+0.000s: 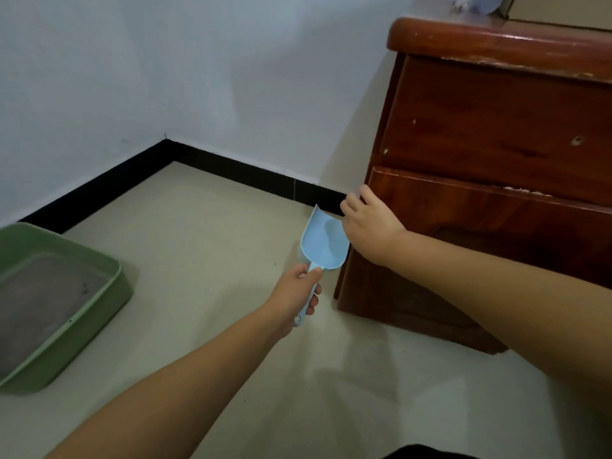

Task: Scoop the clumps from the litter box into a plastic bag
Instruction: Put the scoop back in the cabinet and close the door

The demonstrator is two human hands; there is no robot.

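Left hand (299,288) grips the blue scoop (323,241) — right hand (367,223), loosely open, touches the cabinet (480,200).

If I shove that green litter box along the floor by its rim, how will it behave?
The green litter box looks broad, low and flat-based, so tipping seems unlikely. The grey litter filling it probably makes it heavy. On the smooth floor it would likely slide, and its thin plastic rim may flex.

A red-brown wooden dresser (490,193) with chipped edges stands on the beige tiled floor (215,260), just right of the grip. Black baseboard (231,167) lines the white wall (165,77) beyond.
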